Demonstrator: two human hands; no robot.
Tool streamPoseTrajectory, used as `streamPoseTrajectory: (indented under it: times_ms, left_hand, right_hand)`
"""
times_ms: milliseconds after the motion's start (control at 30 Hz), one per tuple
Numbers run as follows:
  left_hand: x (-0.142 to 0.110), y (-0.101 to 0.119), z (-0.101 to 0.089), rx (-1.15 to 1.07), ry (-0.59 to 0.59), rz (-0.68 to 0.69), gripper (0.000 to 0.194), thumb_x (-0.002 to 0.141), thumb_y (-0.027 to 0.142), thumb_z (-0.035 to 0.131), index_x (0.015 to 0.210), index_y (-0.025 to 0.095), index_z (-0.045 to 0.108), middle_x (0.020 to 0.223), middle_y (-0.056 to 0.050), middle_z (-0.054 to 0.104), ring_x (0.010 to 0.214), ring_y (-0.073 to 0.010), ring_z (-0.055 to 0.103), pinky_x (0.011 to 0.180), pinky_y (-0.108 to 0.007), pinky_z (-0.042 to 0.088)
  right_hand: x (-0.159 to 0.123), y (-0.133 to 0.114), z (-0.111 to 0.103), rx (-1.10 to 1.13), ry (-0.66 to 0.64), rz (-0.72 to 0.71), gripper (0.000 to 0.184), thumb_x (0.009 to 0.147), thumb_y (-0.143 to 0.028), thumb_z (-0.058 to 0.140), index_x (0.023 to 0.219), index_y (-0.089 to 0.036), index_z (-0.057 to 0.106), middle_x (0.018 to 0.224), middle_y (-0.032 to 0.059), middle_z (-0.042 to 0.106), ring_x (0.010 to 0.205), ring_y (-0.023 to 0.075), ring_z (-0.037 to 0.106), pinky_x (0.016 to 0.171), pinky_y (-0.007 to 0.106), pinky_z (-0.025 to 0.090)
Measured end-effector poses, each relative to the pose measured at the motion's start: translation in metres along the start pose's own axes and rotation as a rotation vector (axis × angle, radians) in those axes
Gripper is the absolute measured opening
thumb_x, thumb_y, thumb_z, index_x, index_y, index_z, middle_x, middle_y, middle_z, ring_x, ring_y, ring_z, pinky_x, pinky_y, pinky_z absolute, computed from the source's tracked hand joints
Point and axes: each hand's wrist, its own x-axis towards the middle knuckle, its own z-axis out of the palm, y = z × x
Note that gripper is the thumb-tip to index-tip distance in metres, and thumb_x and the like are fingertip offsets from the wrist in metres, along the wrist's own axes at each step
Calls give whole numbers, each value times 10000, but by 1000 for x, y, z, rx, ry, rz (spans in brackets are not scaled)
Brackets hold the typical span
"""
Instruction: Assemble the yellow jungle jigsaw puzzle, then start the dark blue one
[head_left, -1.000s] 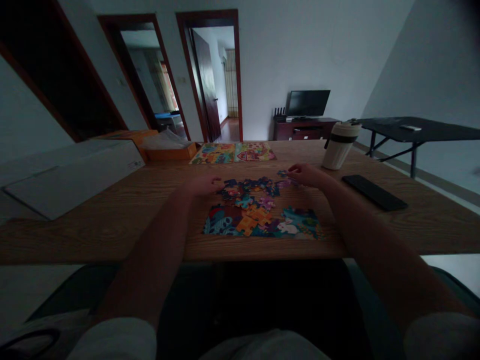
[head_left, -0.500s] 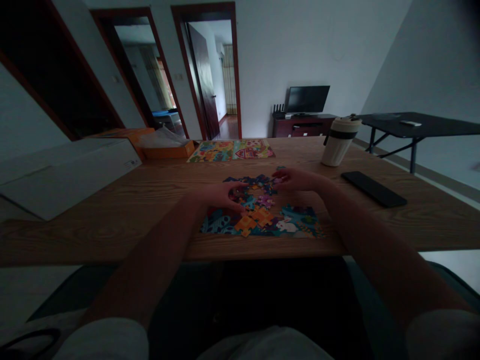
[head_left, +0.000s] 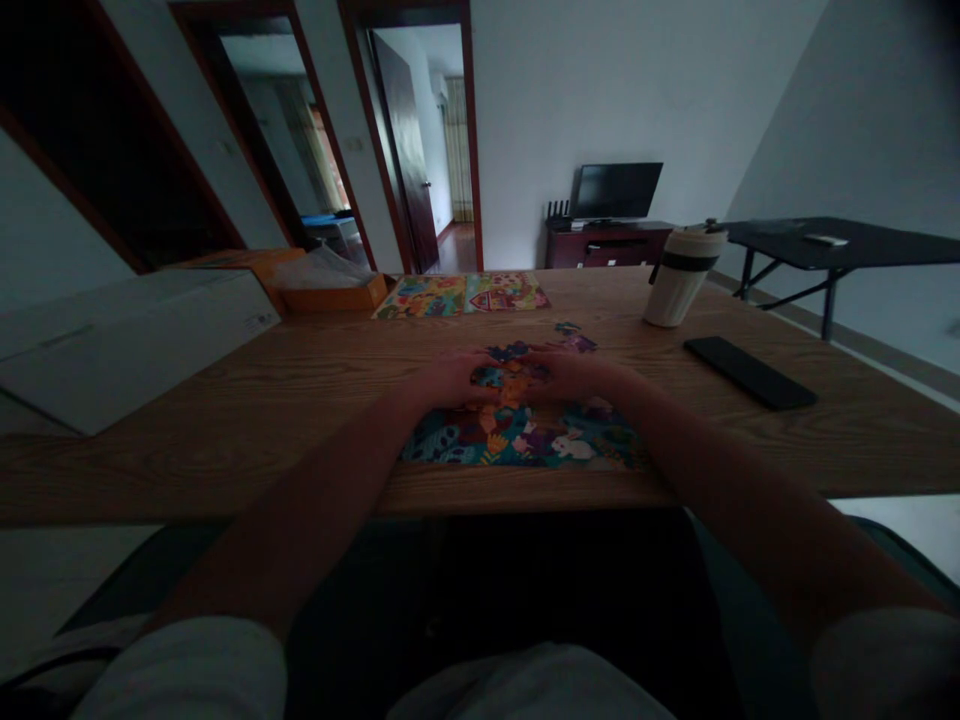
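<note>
A partly joined jigsaw puzzle strip point(head_left: 574, 447) lies near the table's front edge, showing dark teal leaves and a white rabbit. Just behind it, loose jigsaw pieces point(head_left: 513, 384) in orange, blue and purple are heaped together. My left hand point(head_left: 450, 382) curls around the heap from the left, thumb toward me and fingers behind. From the right, my right hand point(head_left: 576, 376) closes round the same heap, its fingertips partly hidden among the pieces. Beyond my right hand lie a few stray pieces point(head_left: 579, 342). Dim light blurs the exact finger contact.
A colourful printed sheet point(head_left: 469, 294) lies at the back of the wooden table point(head_left: 315, 400). A white box point(head_left: 142, 335) and an orange box point(head_left: 337, 296) stand on the left. To the right are a cream tumbler point(head_left: 679, 285) and a black phone-like slab point(head_left: 746, 371).
Both hands have drawn closer together around the loose pieces. Orange pieces that overlapped the joined strip now sit farther back between the hands, uncovering more of the strip.
</note>
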Motion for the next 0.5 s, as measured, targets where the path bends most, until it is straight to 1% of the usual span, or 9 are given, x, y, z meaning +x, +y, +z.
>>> streamPoseTrajectory:
  times_ms: [67,133,200,300,333,367,433,500]
  left_hand:
    - [2,-5,1,26,46,-52,608,879,630,625,1354,250,627,1482,-95,557,1326,-304,530,1128,-404,359]
    - [2,-7,0,37,66,-94,583,898,637,587,1340,259,633,1467,-86,570,1320,-305,533,1123,-405,359]
    - [0,-7,-2,15,43,-93,655,862,667,612,1370,254,612,1487,-91,551,1346,-309,509,1138,-402,340]
    - [-4,-5,-5,-27,-64,-44,860,730,719,715,1447,274,550,1575,-87,454,1433,-328,407,1183,-424,281]
    - [-5,-5,-6,-31,-95,-39,894,704,727,730,1459,288,540,1597,-81,423,1454,-335,373,1192,-437,264]
    - [-5,-4,-6,-32,-113,-43,900,696,733,730,1460,297,539,1611,-78,403,1467,-337,352,1198,-446,252]
    - [-4,-5,-4,-40,-118,-61,878,706,734,718,1444,287,558,1607,-84,407,1464,-331,357,1200,-437,251]
    - [-1,-8,-2,-66,-110,-66,860,722,727,707,1431,260,570,1571,-97,455,1430,-317,411,1183,-407,287]
  right_hand:
    - [5,9,3,-34,77,40,690,893,-624,617,1464,-241,563,1498,134,544,1363,341,513,1134,444,393]
    - [9,15,3,-32,124,56,658,907,-596,615,1445,-220,577,1465,140,575,1317,326,556,1110,425,419]
    - [9,19,1,-7,151,47,602,920,-559,614,1410,-210,603,1426,136,609,1278,314,587,1089,423,442]
    - [5,19,-8,56,197,61,496,953,-508,582,1335,-200,653,1326,136,677,1196,298,639,1042,428,482]
    - [3,18,-11,83,208,74,481,953,-501,584,1319,-200,662,1299,135,691,1165,295,655,1021,426,497]
    - [1,17,-13,111,206,81,481,941,-505,601,1311,-204,665,1283,132,699,1140,291,666,1001,421,510]
    - [-3,13,-16,143,162,65,534,891,-543,661,1316,-221,662,1281,119,700,1123,289,672,985,411,519]
    - [-5,8,-14,124,83,31,671,811,-620,720,1354,-234,642,1321,120,678,1156,311,655,1000,415,508]
